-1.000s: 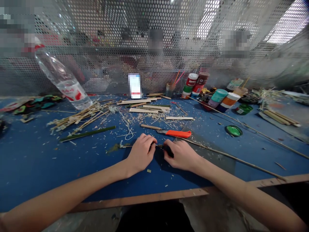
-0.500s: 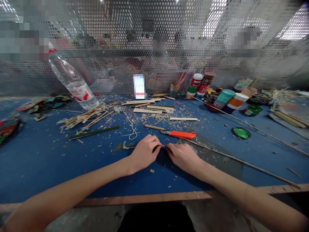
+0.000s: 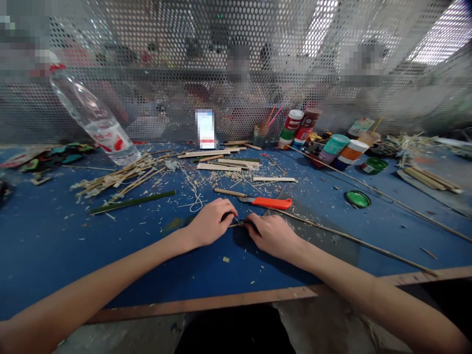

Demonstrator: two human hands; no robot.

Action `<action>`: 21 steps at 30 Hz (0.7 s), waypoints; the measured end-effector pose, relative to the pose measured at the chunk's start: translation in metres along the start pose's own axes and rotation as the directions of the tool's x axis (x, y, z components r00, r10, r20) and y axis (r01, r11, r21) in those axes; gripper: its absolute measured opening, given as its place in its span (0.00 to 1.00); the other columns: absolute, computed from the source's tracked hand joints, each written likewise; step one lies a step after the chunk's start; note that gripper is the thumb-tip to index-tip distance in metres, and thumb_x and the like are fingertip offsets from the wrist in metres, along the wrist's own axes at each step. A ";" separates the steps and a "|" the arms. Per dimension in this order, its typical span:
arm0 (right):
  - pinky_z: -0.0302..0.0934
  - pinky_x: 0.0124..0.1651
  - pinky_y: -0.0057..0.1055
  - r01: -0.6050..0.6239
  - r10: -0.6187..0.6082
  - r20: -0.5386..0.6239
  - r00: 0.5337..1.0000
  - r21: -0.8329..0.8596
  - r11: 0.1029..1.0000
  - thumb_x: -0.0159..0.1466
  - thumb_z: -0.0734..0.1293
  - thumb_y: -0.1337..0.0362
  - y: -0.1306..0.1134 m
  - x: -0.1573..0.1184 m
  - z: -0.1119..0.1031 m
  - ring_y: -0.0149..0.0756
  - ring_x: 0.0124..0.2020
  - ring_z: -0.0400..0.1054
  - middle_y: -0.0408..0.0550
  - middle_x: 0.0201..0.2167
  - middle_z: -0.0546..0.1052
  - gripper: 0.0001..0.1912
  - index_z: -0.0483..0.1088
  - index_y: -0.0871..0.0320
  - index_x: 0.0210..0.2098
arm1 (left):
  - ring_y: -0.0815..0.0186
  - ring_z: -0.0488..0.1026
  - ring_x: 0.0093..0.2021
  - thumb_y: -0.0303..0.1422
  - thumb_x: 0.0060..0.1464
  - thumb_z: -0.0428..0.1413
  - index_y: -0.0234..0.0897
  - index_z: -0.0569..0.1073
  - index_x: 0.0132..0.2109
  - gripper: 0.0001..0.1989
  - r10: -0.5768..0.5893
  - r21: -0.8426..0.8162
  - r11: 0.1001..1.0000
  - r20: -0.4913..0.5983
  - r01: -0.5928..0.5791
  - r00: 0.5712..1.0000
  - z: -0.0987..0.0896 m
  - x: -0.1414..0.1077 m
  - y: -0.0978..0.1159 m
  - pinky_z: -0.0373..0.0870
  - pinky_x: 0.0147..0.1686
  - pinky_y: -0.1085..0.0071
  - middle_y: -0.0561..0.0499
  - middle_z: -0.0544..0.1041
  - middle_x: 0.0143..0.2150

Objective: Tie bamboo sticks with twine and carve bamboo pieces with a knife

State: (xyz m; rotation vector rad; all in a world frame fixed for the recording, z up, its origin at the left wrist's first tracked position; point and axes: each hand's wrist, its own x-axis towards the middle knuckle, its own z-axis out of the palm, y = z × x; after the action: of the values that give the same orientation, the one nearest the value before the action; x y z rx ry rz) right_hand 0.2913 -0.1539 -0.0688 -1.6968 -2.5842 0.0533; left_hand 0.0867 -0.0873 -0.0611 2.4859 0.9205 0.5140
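Our left hand [image 3: 212, 221] and right hand [image 3: 273, 235], fingers curled, pinch a thin stick [image 3: 236, 225] between them over the desk [image 3: 155, 265]; orange knife [image 3: 272, 203] lies just beyond, far side.

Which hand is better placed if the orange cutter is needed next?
Right, I'd say: the right hand sits just on the near side of the orange cutter's handle; the left hand is farther off, towards the blade end. Both are at the thin piece.
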 end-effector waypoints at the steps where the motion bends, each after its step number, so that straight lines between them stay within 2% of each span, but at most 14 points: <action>1: 0.48 0.28 0.34 0.003 -0.003 -0.005 1.000 0.005 1.000 0.73 0.55 0.62 0.000 -0.001 0.000 0.40 0.29 0.75 0.50 0.29 0.82 0.14 0.71 0.59 0.45 | 0.59 0.74 0.45 0.27 0.62 0.49 0.39 0.74 0.40 0.09 0.008 -0.004 1.000 0.003 -0.008 1.000 -0.002 0.000 0.000 0.73 0.46 0.61 0.48 0.79 0.42; 7: 0.46 0.28 0.35 0.008 -0.007 -0.031 0.999 0.027 1.000 0.70 0.59 0.60 -0.002 -0.004 0.000 0.42 0.29 0.76 0.51 0.29 0.82 0.13 0.72 0.59 0.44 | 0.56 0.74 0.49 0.28 0.58 0.54 0.37 0.76 0.45 0.09 0.093 -0.011 0.996 0.044 -0.093 0.995 -0.007 -0.003 0.005 0.73 0.50 0.58 0.45 0.78 0.45; 11: 0.48 0.28 0.34 0.025 -0.024 -0.038 0.999 0.041 0.999 0.71 0.59 0.60 0.000 -0.002 0.005 0.40 0.30 0.77 0.50 0.31 0.83 0.13 0.73 0.58 0.45 | 0.57 0.75 0.46 0.30 0.62 0.53 0.37 0.78 0.40 0.08 0.084 -0.010 0.996 0.049 -0.084 0.995 -0.002 -0.003 0.002 0.73 0.49 0.58 0.45 0.78 0.44; 14: 0.49 0.29 0.33 0.044 -0.043 -0.036 0.998 0.041 0.998 0.72 0.58 0.63 0.001 0.000 0.009 0.38 0.31 0.77 0.49 0.33 0.84 0.13 0.74 0.57 0.40 | 0.59 0.76 0.43 0.32 0.63 0.53 0.37 0.78 0.37 0.09 0.069 -0.025 0.997 0.057 -0.068 0.996 0.001 -0.003 -0.002 0.73 0.47 0.60 0.46 0.79 0.42; 17: 0.48 0.29 0.33 0.054 -0.053 -0.028 0.998 0.025 0.998 0.72 0.58 0.66 0.002 0.001 0.011 0.37 0.30 0.76 0.50 0.32 0.83 0.13 0.73 0.58 0.37 | 0.61 0.76 0.40 0.31 0.63 0.53 0.37 0.78 0.39 0.09 0.053 -0.038 0.998 0.062 -0.051 0.997 -0.002 -0.001 -0.003 0.74 0.43 0.63 0.46 0.79 0.42; 21: 0.46 0.28 0.33 0.068 -0.068 -0.020 0.997 -0.003 0.998 0.73 0.56 0.67 0.002 0.000 0.011 0.37 0.29 0.76 0.50 0.31 0.82 0.13 0.72 0.59 0.39 | 0.62 0.77 0.42 0.28 0.63 0.52 0.37 0.79 0.41 0.10 0.067 -0.038 0.997 0.094 -0.063 0.993 -0.009 0.005 -0.007 0.74 0.44 0.64 0.46 0.78 0.45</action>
State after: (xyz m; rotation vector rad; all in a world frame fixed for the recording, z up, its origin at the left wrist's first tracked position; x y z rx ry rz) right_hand 0.2921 -0.1532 -0.0796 -1.6002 -2.6262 0.0303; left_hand 0.0823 -0.0770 -0.0566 2.4919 0.7894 0.4254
